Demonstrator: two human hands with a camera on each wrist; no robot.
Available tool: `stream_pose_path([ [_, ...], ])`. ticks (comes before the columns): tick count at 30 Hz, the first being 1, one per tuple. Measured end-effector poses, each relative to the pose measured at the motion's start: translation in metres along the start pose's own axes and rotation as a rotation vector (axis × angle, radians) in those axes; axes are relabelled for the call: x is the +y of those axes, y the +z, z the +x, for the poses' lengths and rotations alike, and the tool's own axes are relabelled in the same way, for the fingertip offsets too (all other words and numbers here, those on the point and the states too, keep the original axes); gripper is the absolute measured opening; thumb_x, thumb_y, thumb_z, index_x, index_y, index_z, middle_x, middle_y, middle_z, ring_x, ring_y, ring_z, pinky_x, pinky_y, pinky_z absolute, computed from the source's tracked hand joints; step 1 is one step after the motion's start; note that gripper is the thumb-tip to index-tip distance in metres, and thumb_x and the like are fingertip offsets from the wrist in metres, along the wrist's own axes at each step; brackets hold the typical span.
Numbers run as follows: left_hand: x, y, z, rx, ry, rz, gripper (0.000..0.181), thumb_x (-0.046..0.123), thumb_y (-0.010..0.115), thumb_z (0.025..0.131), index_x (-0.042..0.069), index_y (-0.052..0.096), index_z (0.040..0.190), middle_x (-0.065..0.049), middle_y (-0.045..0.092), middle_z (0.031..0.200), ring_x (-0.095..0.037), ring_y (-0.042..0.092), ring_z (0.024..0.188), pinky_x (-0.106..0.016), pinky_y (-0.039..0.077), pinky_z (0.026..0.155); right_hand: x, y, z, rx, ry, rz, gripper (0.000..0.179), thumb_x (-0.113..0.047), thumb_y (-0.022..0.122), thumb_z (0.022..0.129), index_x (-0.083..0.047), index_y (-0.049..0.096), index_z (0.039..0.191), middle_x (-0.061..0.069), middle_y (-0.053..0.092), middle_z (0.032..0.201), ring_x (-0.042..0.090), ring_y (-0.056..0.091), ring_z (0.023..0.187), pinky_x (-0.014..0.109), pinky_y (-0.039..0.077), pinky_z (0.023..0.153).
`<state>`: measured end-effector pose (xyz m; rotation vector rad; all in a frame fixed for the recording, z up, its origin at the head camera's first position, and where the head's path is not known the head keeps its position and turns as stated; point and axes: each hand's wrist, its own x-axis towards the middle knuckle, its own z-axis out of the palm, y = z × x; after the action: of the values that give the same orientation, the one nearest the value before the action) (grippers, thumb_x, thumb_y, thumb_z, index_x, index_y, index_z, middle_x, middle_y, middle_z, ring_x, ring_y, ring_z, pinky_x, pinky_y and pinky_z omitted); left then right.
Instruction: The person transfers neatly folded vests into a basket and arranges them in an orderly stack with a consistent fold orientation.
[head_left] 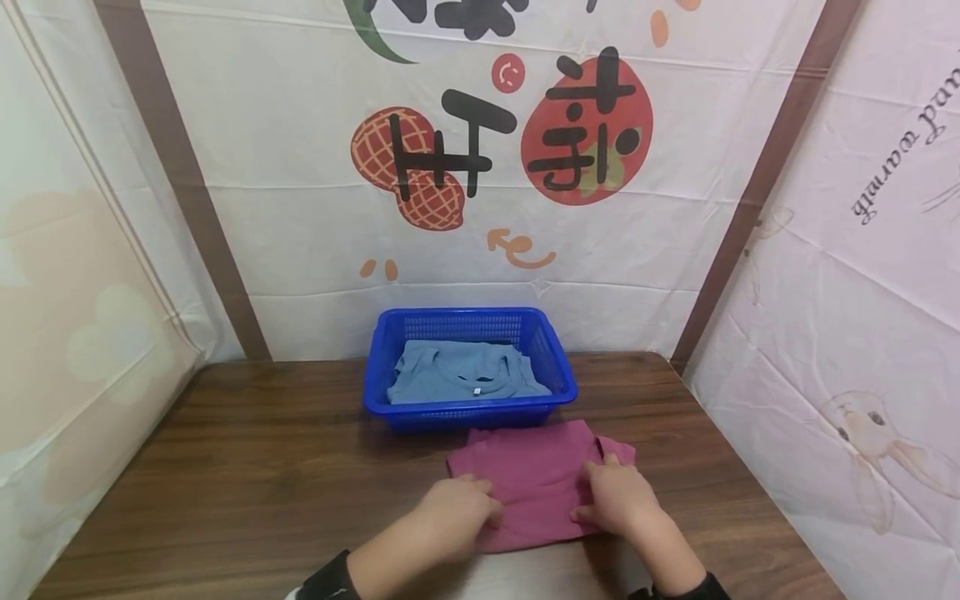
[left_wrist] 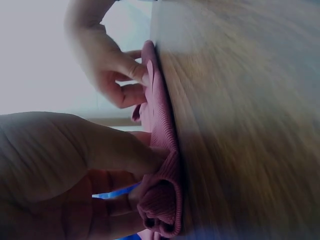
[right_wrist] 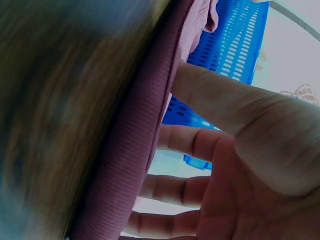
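A folded pink ribbed shirt (head_left: 536, 475) lies on the wooden table in front of the basket. At its near left side, my left hand (head_left: 457, 512) holds the folded edge, and the left wrist view shows the thumb on the ribbing with fingers beside the rolled cloth (left_wrist: 160, 200). My right hand (head_left: 618, 496) rests on the shirt's right part, its thumb and spread fingers touching the cloth. In the right wrist view the fingers (right_wrist: 172, 190) are fairly straight, their tips hidden behind the shirt's front fold (right_wrist: 130, 145).
A blue plastic basket (head_left: 471, 408) stands just behind the shirt, near the back edge of the table (head_left: 262, 475). Inside it lies a folded light blue garment (head_left: 465, 367). Printed cloth walls (head_left: 315, 242) enclose the back and both sides.
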<state>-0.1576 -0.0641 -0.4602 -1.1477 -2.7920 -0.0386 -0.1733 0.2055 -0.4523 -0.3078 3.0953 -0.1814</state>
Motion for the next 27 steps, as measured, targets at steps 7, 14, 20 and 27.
stream_pose_path([
  [7, -0.011, -0.006, -0.014, -0.015, 0.002, -0.040, 0.032, 0.010, 0.083, 0.066, 0.033, 0.076, 0.087, 0.014, 0.062, 0.089, -0.013, 0.056, 0.081, -0.029, 0.050, 0.064, -0.010, 0.000, -0.002, -0.002, -0.045, 0.042, 0.044, -0.040, 0.092, 0.071, -0.015, 0.058, 0.083, 0.011, 0.054, 0.093, 0.026, 0.055, 0.068, 0.047, 0.049, 0.059],
  [14, -0.019, -0.007, -0.023, -0.015, -0.004, -0.072, 0.026, 0.013, 0.084, 0.069, 0.032, 0.077, 0.085, 0.014, 0.063, 0.087, -0.013, 0.057, 0.078, -0.030, 0.049, 0.062, -0.021, -0.001, -0.002, 0.004, -0.076, 0.051, 0.039, -0.033, 0.090, 0.073, -0.016, 0.055, 0.078, 0.011, 0.053, 0.089, 0.025, 0.056, 0.068, 0.048, 0.048, 0.058],
  [20, -0.024, -0.006, -0.024, -0.022, -0.005, -0.069, 0.026, 0.013, 0.084, 0.068, 0.032, 0.078, 0.085, 0.015, 0.062, 0.085, -0.013, 0.057, 0.075, -0.030, 0.049, 0.060, -0.026, -0.003, -0.002, 0.012, -0.070, 0.045, 0.036, -0.030, 0.088, 0.076, -0.016, 0.055, 0.077, 0.012, 0.054, 0.088, 0.026, 0.057, 0.069, 0.049, 0.049, 0.058],
  [27, -0.032, -0.010, -0.033, -0.029, -0.036, -0.080, 0.025, 0.012, 0.084, 0.066, 0.031, 0.074, 0.078, 0.015, 0.059, 0.080, -0.013, 0.058, 0.072, -0.032, 0.050, 0.059, -0.034, -0.002, -0.003, 0.008, -0.135, 0.077, 0.036, -0.031, 0.086, 0.078, -0.016, 0.054, 0.075, 0.008, 0.051, 0.086, 0.021, 0.053, 0.066, 0.045, 0.046, 0.058],
])
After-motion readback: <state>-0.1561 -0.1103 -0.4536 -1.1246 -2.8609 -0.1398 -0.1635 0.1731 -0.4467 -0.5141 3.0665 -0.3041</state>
